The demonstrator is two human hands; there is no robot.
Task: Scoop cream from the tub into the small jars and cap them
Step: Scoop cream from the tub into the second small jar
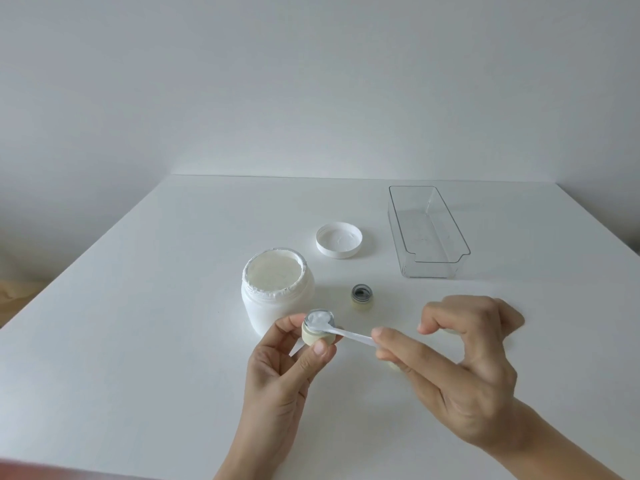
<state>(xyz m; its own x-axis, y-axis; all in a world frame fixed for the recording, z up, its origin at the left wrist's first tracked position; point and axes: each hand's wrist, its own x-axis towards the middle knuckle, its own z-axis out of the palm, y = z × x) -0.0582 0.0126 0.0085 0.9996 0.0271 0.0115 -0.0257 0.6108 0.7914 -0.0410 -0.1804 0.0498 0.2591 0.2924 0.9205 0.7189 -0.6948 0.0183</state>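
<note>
White cream fills a small jar (317, 329) that the left hand (287, 368) pinches between thumb and fingertips, lifted just in front of the tub (277, 289).

Pinched in the right hand (460, 368), between thumb and forefinger, a little white spoon (341, 331) reaches toward nine o'clock, its bowl resting in the cream at the jar's mouth. The tub stands open at twelve o'clock of the held jar, touching it in the view, cream smeared round its rim. Its lid (339, 240) lies upside down at one o'clock of the tub, apart from it. A second small jar (362, 296), uncapped, sits at three o'clock of the tub, near the right hand's knuckles. A clear plastic tray (429, 233) lies toward two o'clock, close to the table's (138, 341) right edge. Bare tabletop spreads wide at nine o'clock of the tub and in front of both hands.
</note>
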